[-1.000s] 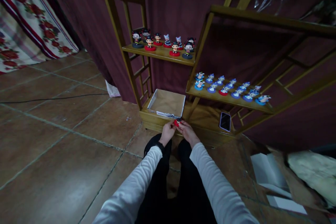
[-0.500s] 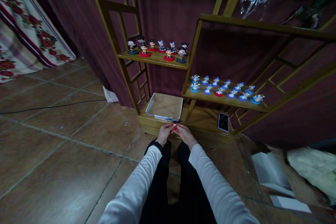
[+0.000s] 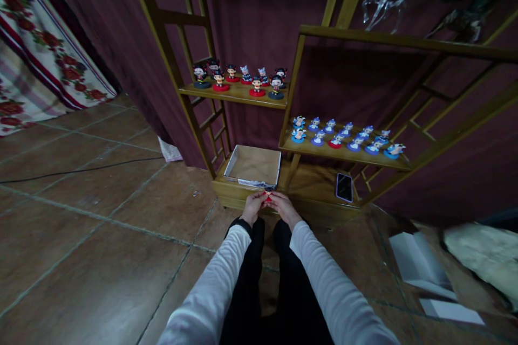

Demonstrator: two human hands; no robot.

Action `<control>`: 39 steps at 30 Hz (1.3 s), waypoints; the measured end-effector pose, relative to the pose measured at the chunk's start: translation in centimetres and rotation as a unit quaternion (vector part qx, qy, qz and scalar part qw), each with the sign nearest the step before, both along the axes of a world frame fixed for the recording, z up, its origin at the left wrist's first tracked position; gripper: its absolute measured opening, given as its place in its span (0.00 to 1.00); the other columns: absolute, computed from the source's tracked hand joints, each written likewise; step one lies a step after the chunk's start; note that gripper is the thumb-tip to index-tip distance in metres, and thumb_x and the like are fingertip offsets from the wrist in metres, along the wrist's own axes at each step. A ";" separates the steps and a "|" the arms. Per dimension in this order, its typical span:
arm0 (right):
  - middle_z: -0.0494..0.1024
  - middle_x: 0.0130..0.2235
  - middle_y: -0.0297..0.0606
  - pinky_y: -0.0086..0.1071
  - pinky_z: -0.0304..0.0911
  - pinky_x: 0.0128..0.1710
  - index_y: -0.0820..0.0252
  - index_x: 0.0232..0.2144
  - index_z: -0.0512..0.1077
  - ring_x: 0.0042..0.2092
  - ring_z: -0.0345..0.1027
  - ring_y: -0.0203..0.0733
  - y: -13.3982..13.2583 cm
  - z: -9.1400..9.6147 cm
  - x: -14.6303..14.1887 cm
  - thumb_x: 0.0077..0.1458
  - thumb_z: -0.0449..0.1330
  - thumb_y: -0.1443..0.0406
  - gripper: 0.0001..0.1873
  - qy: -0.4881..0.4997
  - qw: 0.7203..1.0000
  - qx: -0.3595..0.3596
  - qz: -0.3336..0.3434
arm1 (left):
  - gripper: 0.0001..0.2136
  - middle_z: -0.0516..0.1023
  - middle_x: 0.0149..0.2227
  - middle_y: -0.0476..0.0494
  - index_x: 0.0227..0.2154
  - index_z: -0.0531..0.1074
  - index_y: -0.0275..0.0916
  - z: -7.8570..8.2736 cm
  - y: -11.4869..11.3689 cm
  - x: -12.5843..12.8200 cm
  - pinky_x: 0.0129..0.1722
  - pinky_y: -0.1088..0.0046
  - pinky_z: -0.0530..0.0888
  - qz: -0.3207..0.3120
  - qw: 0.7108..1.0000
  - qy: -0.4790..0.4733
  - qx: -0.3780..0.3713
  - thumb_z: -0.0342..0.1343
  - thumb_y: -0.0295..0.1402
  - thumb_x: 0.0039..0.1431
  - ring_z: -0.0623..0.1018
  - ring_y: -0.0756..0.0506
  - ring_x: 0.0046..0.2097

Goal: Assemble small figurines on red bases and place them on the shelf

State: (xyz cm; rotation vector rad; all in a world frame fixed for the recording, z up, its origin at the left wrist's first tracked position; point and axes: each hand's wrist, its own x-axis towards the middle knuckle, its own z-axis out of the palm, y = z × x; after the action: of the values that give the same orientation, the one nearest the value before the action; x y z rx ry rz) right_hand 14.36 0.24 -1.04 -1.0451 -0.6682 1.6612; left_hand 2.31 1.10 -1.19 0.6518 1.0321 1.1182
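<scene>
Between my two hands is a small figurine (image 3: 268, 192) with a dark top and a red base. My left hand (image 3: 254, 207) pinches it from the left, and my right hand (image 3: 284, 206) grips its right side. The fingers cover much of the base. Just beyond them, a shallow cardboard box (image 3: 259, 151) rests on the bottom shelf. Similar figurines, one a red-based figurine (image 3: 257, 87), stand on the upper left shelf (image 3: 234, 95). Several blue and purple figurines, such as a purple-based one (image 3: 318, 138), fill two rows on the right shelf (image 3: 343, 154).
A phone (image 3: 344, 187) lies on the bottom shelf to the right. Higher up stand a clear glass horse (image 3: 386, 0) and a dark ornament (image 3: 473, 13). White folded card (image 3: 421, 264) and a pale cloth bundle (image 3: 481, 259) are on the floor at right. A black cable (image 3: 81, 170) crosses the tiles.
The figurine looks tipped slightly in my fingers, and both hands stay in nearly the same place. The whole view has shifted a little.
</scene>
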 end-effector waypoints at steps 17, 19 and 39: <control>0.78 0.28 0.35 0.30 0.66 0.33 0.61 0.30 0.73 0.27 0.71 0.34 0.2 -0.3 -0.2 0.38 0.67 0.61 0.14 -0.015 1.000 0.016 0.010 | 0.15 0.73 0.20 0.47 0.26 0.75 0.30 0.2 -0.1 0.0 0.21 0.79 0.63 0.003 1.000 0.020 -0.013 0.67 0.36 0.35 0.68 0.55 0.19; 0.78 0.28 0.35 0.30 0.66 0.33 0.61 0.30 0.73 0.27 0.71 0.34 0.2 -0.4 -0.2 0.38 0.67 0.60 0.15 -0.017 1.000 0.014 0.009 | 0.15 0.73 0.20 0.47 0.26 0.75 0.30 0.0 -0.1 0.0 0.21 0.79 0.64 0.003 1.000 0.014 -0.012 0.67 0.36 0.35 0.68 0.55 0.19; 0.78 0.26 0.35 0.30 0.66 0.32 0.62 0.27 0.73 0.27 0.71 0.35 0.5 -0.3 -0.2 0.35 0.68 0.63 0.13 -0.009 1.000 -0.003 0.002 | 0.13 0.74 0.21 0.43 0.25 0.74 0.29 0.4 -0.1 -0.1 0.22 0.80 0.67 0.004 0.999 0.013 -0.037 0.67 0.34 0.37 0.71 0.54 0.21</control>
State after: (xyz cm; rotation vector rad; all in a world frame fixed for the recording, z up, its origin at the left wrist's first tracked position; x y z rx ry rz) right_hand 14.17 0.72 -1.35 -1.0644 -0.6774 1.6612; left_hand 2.21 0.95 -0.74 0.6040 1.0938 1.0749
